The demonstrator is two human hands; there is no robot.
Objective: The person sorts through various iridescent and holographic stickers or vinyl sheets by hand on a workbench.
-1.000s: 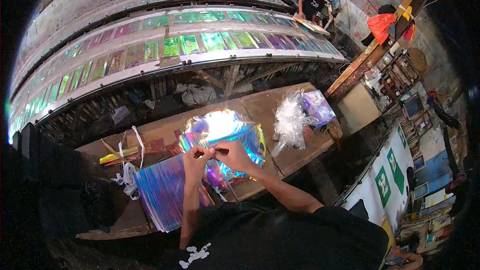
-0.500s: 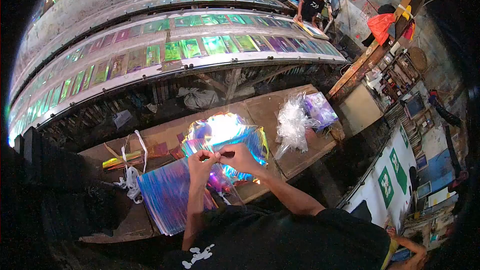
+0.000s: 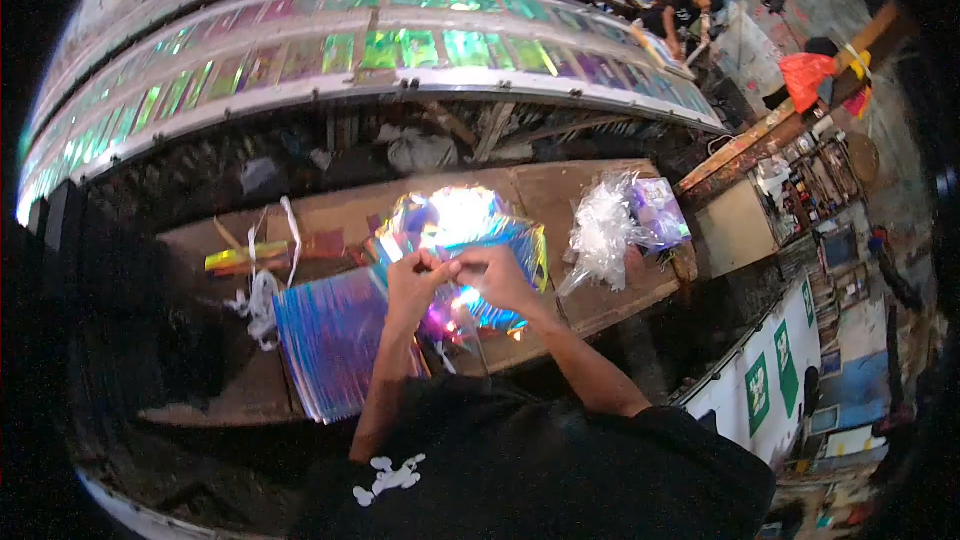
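Observation:
My left hand (image 3: pixel 411 285) and my right hand (image 3: pixel 495 275) meet at the fingertips in the middle of the head view. Both are closed in a pinch on what looks like thin plastic film, mostly hidden by the fingers. Beneath and beyond them lies a shiny heap of iridescent film (image 3: pixel 455 215), with strong glare on top. Left of my left forearm, a thick fanned stack of blue-purple iridescent sheets (image 3: pixel 328 340) rests on the brown work table (image 3: pixel 540 185).
Crumpled clear plastic (image 3: pixel 605 225) and a purple pack (image 3: pixel 660 210) sit at the table's right end. White ties (image 3: pixel 262 305) and a yellow-orange film strip (image 3: pixel 245 258) lie left. Long printing tables (image 3: pixel 300 80) with rows of green and purple sheets stand beyond. A person (image 3: pixel 685 20) works at the back.
The head view has shifted, so the table and stack appear higher in the picture. My hands remain pinched together over the film heap, with the fingers slightly rearranged.

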